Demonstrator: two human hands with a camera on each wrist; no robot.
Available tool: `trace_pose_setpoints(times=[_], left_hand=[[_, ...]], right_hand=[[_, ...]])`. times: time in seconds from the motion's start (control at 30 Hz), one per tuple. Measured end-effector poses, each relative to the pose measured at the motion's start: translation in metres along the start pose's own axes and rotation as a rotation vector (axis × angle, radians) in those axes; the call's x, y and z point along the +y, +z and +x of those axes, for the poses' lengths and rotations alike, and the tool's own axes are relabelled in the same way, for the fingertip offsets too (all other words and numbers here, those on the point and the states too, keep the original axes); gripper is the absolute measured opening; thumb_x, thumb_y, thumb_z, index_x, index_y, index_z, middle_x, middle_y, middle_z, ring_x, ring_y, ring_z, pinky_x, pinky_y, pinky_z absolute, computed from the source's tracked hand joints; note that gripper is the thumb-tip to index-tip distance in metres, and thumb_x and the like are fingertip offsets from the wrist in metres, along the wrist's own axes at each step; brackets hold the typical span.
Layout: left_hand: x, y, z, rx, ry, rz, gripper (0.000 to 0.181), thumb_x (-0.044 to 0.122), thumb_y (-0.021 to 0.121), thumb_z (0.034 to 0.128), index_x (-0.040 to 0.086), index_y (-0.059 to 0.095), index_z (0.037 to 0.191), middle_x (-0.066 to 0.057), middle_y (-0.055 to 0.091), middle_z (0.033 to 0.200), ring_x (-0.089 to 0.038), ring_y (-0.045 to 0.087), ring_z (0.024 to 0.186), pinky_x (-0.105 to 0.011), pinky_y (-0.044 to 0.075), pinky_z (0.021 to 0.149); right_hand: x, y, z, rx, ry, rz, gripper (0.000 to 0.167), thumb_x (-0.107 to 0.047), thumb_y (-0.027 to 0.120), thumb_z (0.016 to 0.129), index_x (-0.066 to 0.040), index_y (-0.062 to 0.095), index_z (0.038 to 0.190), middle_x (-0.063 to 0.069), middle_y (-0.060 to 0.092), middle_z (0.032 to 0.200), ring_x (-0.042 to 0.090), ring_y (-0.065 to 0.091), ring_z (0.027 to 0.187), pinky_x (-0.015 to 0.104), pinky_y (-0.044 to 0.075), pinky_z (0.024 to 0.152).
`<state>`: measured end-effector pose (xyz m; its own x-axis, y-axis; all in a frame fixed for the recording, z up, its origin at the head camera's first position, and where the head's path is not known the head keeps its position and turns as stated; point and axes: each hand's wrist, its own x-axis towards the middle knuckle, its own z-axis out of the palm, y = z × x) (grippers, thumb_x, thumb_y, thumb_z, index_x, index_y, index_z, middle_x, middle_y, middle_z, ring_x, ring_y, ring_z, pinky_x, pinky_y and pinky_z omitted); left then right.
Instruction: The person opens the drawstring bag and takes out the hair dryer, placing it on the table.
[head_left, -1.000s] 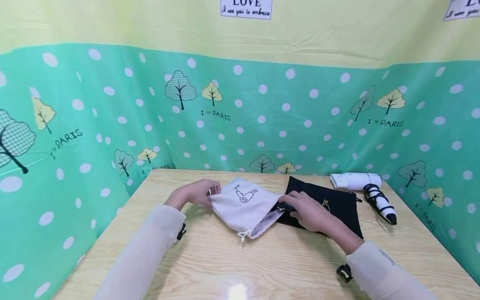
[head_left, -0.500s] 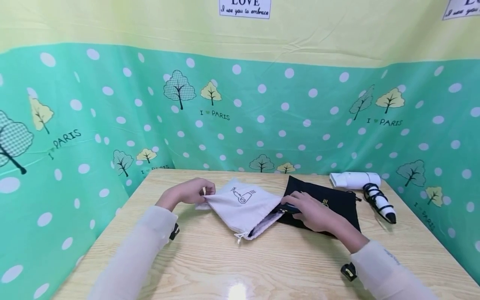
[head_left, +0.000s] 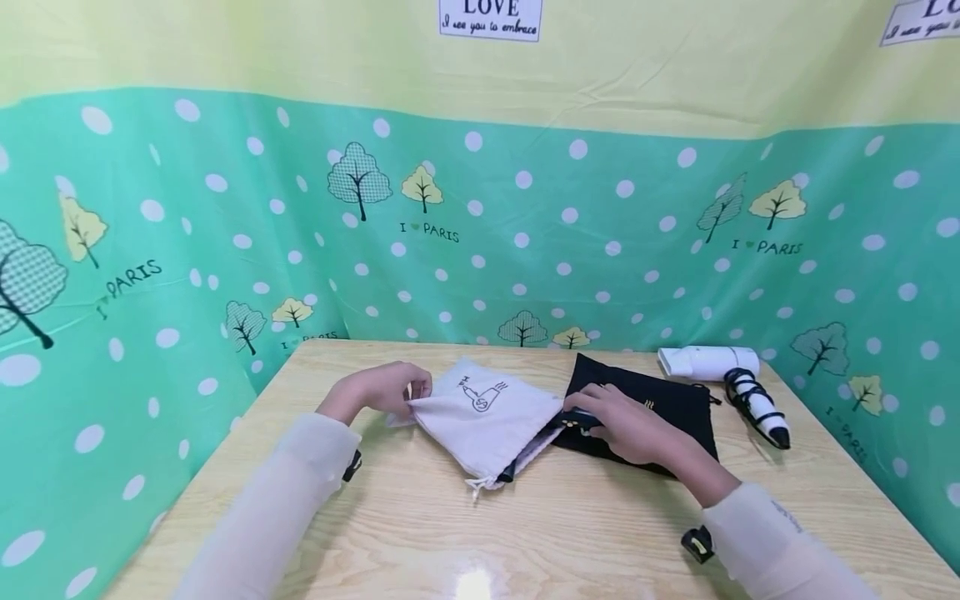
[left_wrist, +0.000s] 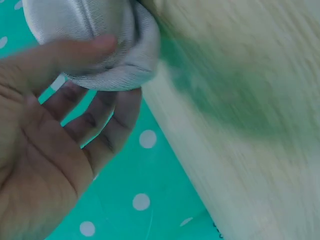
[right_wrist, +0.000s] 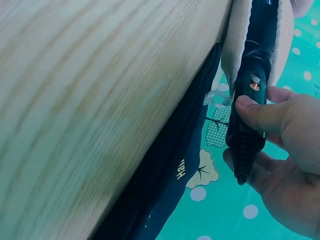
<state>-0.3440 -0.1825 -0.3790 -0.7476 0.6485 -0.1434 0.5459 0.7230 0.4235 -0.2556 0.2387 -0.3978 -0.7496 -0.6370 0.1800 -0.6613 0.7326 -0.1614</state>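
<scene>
A white drawstring bag (head_left: 487, 421) printed with a hair dryer drawing lies at mid-table, its mouth facing the near right. My left hand (head_left: 381, 390) pinches its left end; in the left wrist view the thumb lies over the pale cloth (left_wrist: 90, 30) and the fingers are beneath it. Between thumb and fingers, my right hand (head_left: 630, 423) holds the handle of a black hair dryer (right_wrist: 250, 105) at the bag's mouth. Its handle shows a small switch and a ribbed cord end in the right wrist view. The rest is inside the bag, mostly hidden.
A black drawstring bag (head_left: 682, 417) lies flat under my right hand. Behind it, a white hair dryer (head_left: 708, 363) rests near the table's far right corner, its black cord (head_left: 742, 392) wound round the handle. Patterned curtains (head_left: 480, 208) stand along the back and sides.
My left hand has shifted left, drawing the white bag's end with it. A dark tip now shows at the bag's near corner by the drawstring. My right hand keeps its hold, barely moved.
</scene>
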Motion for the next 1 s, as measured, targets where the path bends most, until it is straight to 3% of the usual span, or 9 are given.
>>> trace_pose_setpoints(times=[0.1, 0.23, 0.53, 0.7, 0.83, 1.0], left_hand=[[0.007, 0.000, 0.005, -0.006, 0.035, -0.035, 0.036, -0.001, 0.073, 0.0702, 0.016, 0.062, 0.100, 0.001, 0.063, 0.100, -0.020, 0.060, 0.093, -0.038, 0.052, 0.083], [0.019, -0.003, 0.016, 0.032, 0.102, -0.042, 0.038, 0.005, 0.066, 0.0744, 0.009, 0.061, 0.111, -0.004, 0.063, 0.108, -0.023, 0.063, 0.099, -0.039, 0.053, 0.090], [0.032, 0.001, 0.044, 0.127, 0.100, 0.012, 0.040, 0.011, 0.067, 0.0863, 0.011, 0.061, 0.126, -0.007, 0.062, 0.118, -0.029, 0.060, 0.110, -0.043, 0.052, 0.092], [0.034, 0.009, 0.058, 0.147, 0.096, 0.049, 0.036, 0.016, 0.068, 0.0943, 0.013, 0.062, 0.130, -0.005, 0.063, 0.120, -0.024, 0.059, 0.113, -0.041, 0.050, 0.098], [0.037, 0.014, 0.065, 0.142, 0.105, 0.075, 0.040, 0.015, 0.066, 0.0977, 0.011, 0.060, 0.137, -0.006, 0.062, 0.135, -0.024, 0.055, 0.129, -0.041, 0.042, 0.112], [0.039, 0.018, 0.072, 0.106, 0.129, 0.108, 0.045, 0.017, 0.055, 0.1052, 0.014, 0.050, 0.150, -0.003, 0.050, 0.154, -0.023, 0.039, 0.146, -0.040, 0.028, 0.121]], right_hand=[[0.001, 0.002, -0.001, 0.000, 0.000, -0.011, 0.051, 0.003, 0.071, 0.092, -0.023, 0.058, 0.134, 0.004, 0.059, 0.129, 0.027, 0.055, 0.114, 0.045, 0.052, 0.087], [0.000, 0.002, -0.001, 0.007, -0.005, -0.018, 0.051, 0.003, 0.071, 0.092, -0.023, 0.058, 0.134, 0.004, 0.059, 0.129, 0.027, 0.055, 0.113, 0.045, 0.052, 0.086], [0.000, 0.004, 0.000, 0.016, -0.006, -0.032, 0.052, 0.005, 0.072, 0.091, -0.023, 0.057, 0.132, 0.004, 0.059, 0.129, 0.027, 0.055, 0.111, 0.045, 0.052, 0.085], [0.001, 0.005, 0.000, 0.023, -0.006, -0.029, 0.052, 0.006, 0.071, 0.091, -0.022, 0.058, 0.132, 0.004, 0.059, 0.129, 0.027, 0.055, 0.111, 0.045, 0.052, 0.086], [0.000, 0.005, 0.000, 0.025, -0.007, -0.035, 0.052, 0.005, 0.071, 0.091, -0.022, 0.058, 0.133, 0.004, 0.059, 0.129, 0.026, 0.055, 0.111, 0.045, 0.052, 0.086], [0.001, 0.005, 0.001, 0.037, -0.005, -0.059, 0.053, 0.006, 0.072, 0.090, -0.022, 0.058, 0.133, 0.004, 0.060, 0.129, 0.026, 0.055, 0.109, 0.044, 0.052, 0.086]])
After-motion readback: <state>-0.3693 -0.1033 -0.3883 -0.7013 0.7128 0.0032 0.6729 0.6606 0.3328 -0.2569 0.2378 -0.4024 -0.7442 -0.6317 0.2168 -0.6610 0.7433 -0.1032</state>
